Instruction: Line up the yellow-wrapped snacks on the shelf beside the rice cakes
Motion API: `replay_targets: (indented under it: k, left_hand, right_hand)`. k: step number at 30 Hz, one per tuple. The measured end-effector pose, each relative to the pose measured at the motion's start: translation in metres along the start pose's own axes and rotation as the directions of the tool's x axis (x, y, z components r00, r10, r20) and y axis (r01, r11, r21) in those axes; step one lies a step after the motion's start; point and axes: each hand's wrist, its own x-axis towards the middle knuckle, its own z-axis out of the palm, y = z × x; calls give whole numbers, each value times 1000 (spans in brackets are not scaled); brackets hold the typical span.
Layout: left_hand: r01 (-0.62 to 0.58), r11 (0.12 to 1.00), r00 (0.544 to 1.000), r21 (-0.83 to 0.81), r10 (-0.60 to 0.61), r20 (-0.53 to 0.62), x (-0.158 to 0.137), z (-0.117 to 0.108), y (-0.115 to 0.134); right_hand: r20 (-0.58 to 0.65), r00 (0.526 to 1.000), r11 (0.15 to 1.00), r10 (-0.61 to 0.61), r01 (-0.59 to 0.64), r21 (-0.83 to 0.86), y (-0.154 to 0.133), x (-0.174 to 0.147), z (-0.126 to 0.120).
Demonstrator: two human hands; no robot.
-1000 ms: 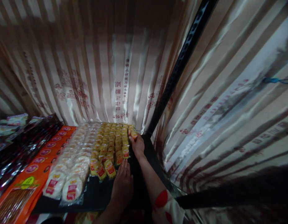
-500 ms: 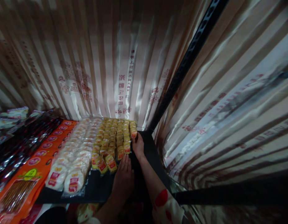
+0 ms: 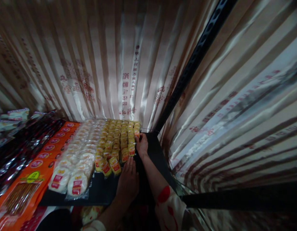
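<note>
Small yellow snack packets (image 3: 115, 165) with red labels lie in overlapping rows on a black shelf (image 3: 102, 189). My left hand (image 3: 128, 176) is open, its fingers stretched out flat at the front end of the rows, with the fingertips by the nearest packets. Farther back, my right hand (image 3: 142, 146) is closed at the outer right row. Its thumb and fingers are at the front yellow packet (image 3: 137, 132) there, and some fingers are hidden. To the left of the yellow rows are two rows of round white crackers (image 3: 77, 183) in clear wrappers.
Orange snack bags (image 3: 24, 192) overlap in a row at the left, with dark shiny packets (image 3: 21, 150) beyond them. A black slotted post (image 3: 187, 77) slants up from the shelf's back right corner. Pleated printed curtains (image 3: 110, 57) hang behind and to the right.
The view has shifted slightly. Both hands remain almost in place, the right still at the outer row and the left at the front of the yellow packets.
</note>
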Motion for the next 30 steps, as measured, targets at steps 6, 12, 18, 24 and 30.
replay_targets:
  k: [6, 12, 18, 24, 30]
  left_hand:
    - [19, 1000, 999, 4, -19, 34, 2, -6, 2]
    - [32, 999, 997, 7, -33, 77, 5, -13, 3]
    - [5, 999, 996, 46, -9, 87, 5, -12, 3]
    - [18, 999, 995, 40, -22, 102, 6, -15, 3]
    - [21, 997, 993, 76, -29, 116, 8, -20, 6]
  right_hand:
    - [-6, 1000, 999, 6, -6, 53, 2, -1, 3]
    - [-56, 998, 997, -31, 34, 66, 3, -5, 3]
    - [-81, 995, 997, -58, 61, 37, 1, -5, 1]
    - [-112, 989, 995, -92, 95, 16, 0, -6, 1]
    - [-142, 984, 994, -110, 111, 6, -4, -4, -4]
